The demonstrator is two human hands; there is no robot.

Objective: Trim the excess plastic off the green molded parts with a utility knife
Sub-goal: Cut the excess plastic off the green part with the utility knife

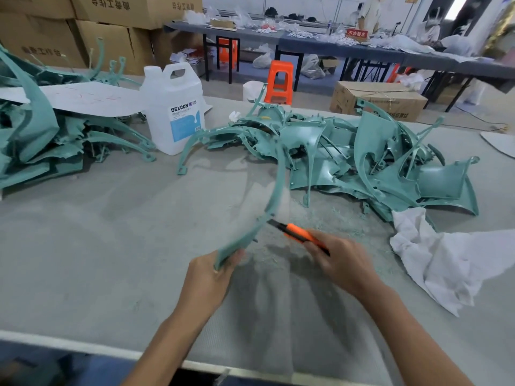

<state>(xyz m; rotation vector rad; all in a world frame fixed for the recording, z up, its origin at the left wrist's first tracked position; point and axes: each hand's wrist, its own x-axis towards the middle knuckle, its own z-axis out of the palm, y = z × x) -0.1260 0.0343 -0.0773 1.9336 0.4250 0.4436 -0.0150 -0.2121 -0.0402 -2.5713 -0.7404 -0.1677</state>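
Step in hand: trimming. My left hand point(211, 277) grips the lower end of a curved part point(276, 185) over mid-table point(111, 246). My right hand point(345, 263) grips the knife point(302, 235), blade tip at the part's edge. Next move, I judge: a steady draw along that edge.

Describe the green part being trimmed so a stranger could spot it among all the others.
Start at the grey worktable, with green parts heaped left and right. Nearest the camera, between the heaps, the left hand holds a long, thin curved strip by its lower end. It alone is raised off the table, with the orange utility knife in the right hand at its edge.
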